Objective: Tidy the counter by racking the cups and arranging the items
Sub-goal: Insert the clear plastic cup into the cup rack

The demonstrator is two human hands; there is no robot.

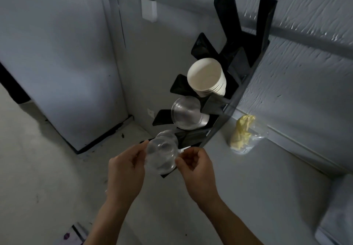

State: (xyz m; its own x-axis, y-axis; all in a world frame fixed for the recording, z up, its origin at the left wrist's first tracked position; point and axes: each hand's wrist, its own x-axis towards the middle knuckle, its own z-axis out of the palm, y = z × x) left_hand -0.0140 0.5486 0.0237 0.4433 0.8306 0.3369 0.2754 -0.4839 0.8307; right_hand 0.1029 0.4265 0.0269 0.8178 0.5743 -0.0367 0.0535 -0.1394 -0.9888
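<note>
We pinch the clear cups (161, 154) by their rim with our left hand (125, 170) and right hand (198, 170), at the rack's (225, 91) near bottom slot; open counter (257, 187) lies right.

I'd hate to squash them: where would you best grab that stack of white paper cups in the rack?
Probably by the side walls near the front end of the white paper cups, coming from the open front of the black rack. The stack lies sideways, projecting outward, its flat base towards the camera.
</note>
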